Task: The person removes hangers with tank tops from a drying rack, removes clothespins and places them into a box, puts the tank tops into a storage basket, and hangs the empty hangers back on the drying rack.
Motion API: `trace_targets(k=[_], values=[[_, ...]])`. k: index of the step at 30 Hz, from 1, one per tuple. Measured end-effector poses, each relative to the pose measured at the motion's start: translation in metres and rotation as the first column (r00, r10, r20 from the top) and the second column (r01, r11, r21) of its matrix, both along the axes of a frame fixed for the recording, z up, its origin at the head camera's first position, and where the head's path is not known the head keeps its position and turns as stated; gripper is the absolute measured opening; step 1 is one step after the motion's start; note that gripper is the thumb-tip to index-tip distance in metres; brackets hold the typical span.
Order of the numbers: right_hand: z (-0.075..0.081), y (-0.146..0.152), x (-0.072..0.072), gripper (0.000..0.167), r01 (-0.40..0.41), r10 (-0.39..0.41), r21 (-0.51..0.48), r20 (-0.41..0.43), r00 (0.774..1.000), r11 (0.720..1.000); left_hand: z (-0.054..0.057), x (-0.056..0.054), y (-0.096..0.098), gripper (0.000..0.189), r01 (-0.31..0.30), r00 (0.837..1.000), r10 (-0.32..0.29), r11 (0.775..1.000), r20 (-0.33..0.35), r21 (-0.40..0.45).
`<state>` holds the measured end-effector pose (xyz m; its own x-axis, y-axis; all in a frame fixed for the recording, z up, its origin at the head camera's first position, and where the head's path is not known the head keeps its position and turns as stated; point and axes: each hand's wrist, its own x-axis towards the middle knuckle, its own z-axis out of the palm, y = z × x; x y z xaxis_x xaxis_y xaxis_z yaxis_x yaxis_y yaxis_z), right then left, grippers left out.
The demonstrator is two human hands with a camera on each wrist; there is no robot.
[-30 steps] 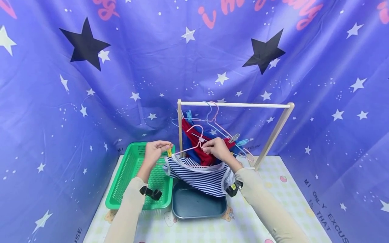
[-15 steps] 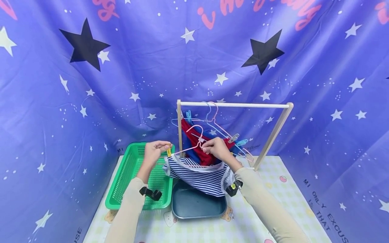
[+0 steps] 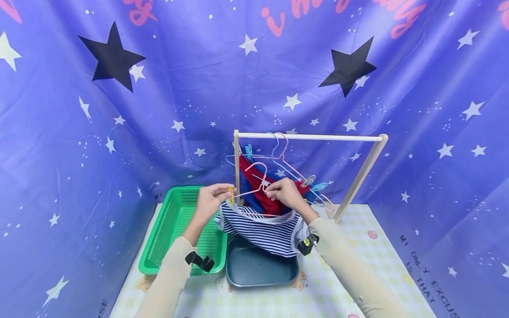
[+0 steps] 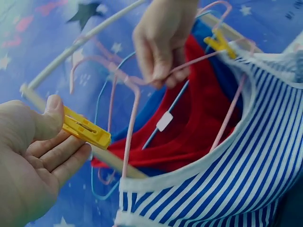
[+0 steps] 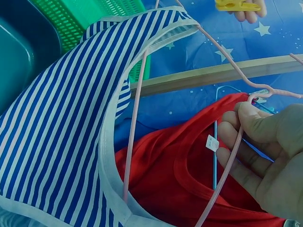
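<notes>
One rack (image 3: 330,138) stands behind, bearing other clothes (image 5: 161,165) on its bar; in front, a striped garment (image 3: 258,232) droops on a pink hanger (image 4: 132,124), which the right hand (image 3: 287,194) pinches beside the hook's base, apparently to steady it, while the left hand (image 3: 208,203) grips, near the unpinned shoulder, a yellow clothespin (image 4: 86,128), glossy, its metal spring showing

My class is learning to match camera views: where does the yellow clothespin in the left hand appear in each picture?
Head: yellow clothespin, just left of centre, below mid-height.
Left wrist: yellow clothespin, at left, near mid-height.
Right wrist: yellow clothespin, at the top edge, right of centre.
Shared landmark: striped top, visible in all three.
</notes>
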<state>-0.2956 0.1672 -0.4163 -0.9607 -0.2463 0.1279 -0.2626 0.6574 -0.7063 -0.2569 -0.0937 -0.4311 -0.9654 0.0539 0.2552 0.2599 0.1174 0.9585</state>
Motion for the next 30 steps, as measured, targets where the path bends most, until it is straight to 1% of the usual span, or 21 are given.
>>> trace_targets(k=[3, 6, 8, 10, 12, 15, 19, 20, 22, 23, 26, 28, 29, 30], values=[[0.002, 0.000, -0.002, 0.007, -0.002, 0.002, 0.008, -0.007, 1.000, 1.000, -0.001, 0.008, 0.009, 0.021, 0.069, 0.997, -0.071, 0.995, -0.018, -0.072], [0.003, -0.001, -0.003, 0.008, -0.008, 0.008, 0.017, -0.007, 1.000, 1.000, -0.004, 0.016, 0.019, 0.022, 0.123, 0.992, -0.127, 0.982, -0.017, -0.144], [0.003, -0.002, -0.005, 0.008, -0.010, 0.011, 0.024, -0.008, 1.000, 1.000, -0.007, 0.022, 0.026, 0.022, 0.156, 0.987, -0.160, 0.968, -0.005, -0.195], [0.004, -0.002, -0.006, 0.008, -0.015, 0.015, 0.027, -0.006, 1.000, 1.000, -0.013, 0.026, 0.032, 0.021, 0.185, 0.981, -0.195, 0.943, -0.011, -0.277], [0.003, -0.003, -0.007, 0.008, -0.028, 0.028, 0.035, -0.011, 1.000, 0.999, -0.022, 0.030, 0.038, 0.021, 0.216, 0.970, -0.242, 0.908, -0.029, -0.360], [0.004, -0.004, -0.006, 0.008, -0.051, 0.051, 0.044, -0.011, 0.999, 0.998, -0.037, 0.034, 0.046, 0.023, 0.269, 0.943, -0.329, 0.846, -0.054, -0.460], [0.005, -0.005, -0.004, 0.009, -0.072, 0.073, 0.058, -0.017, 0.997, 0.996, -0.055, 0.039, 0.058, 0.025, 0.328, 0.909, -0.416, 0.769, -0.040, -0.548], [0.006, -0.005, -0.003, 0.009, -0.075, 0.076, 0.061, -0.018, 0.997, 0.995, -0.060, 0.040, 0.061, 0.025, 0.334, 0.902, -0.430, 0.750, -0.036, -0.571], [0.006, -0.006, -0.002, 0.008, -0.077, 0.079, 0.071, -0.019, 0.997, 0.995, -0.069, 0.041, 0.067, 0.022, 0.340, 0.891, -0.453, 0.703, -0.026, -0.625], [0.006, -0.006, -0.002, 0.008, -0.078, 0.079, 0.073, -0.016, 0.997, 0.994, -0.073, 0.042, 0.070, 0.022, 0.343, 0.886, -0.463, 0.685, -0.020, -0.643], [0.007, -0.006, -0.001, 0.009, -0.081, 0.082, 0.077, -0.006, 0.997, 0.994, -0.086, 0.043, 0.078, 0.021, 0.341, 0.878, -0.479, 0.627, -0.002, -0.700], [0.008, -0.007, -0.001, 0.009, -0.080, 0.080, 0.076, 0.004, 0.997, 0.994, -0.094, 0.044, 0.083, 0.021, 0.338, 0.872, -0.489, 0.581, 0.015, -0.740], [0.008, -0.007, 0.000, 0.010, -0.079, 0.079, 0.077, 0.008, 0.997, 0.994, -0.097, 0.045, 0.085, 0.020, 0.330, 0.871, -0.491, 0.553, 0.021, -0.765], [0.009, -0.007, 0.000, 0.010, -0.077, 0.077, 0.077, 0.012, 0.997, 0.994, -0.101, 0.046, 0.088, 0.020, 0.321, 0.868, -0.496, 0.518, 0.028, -0.793]])
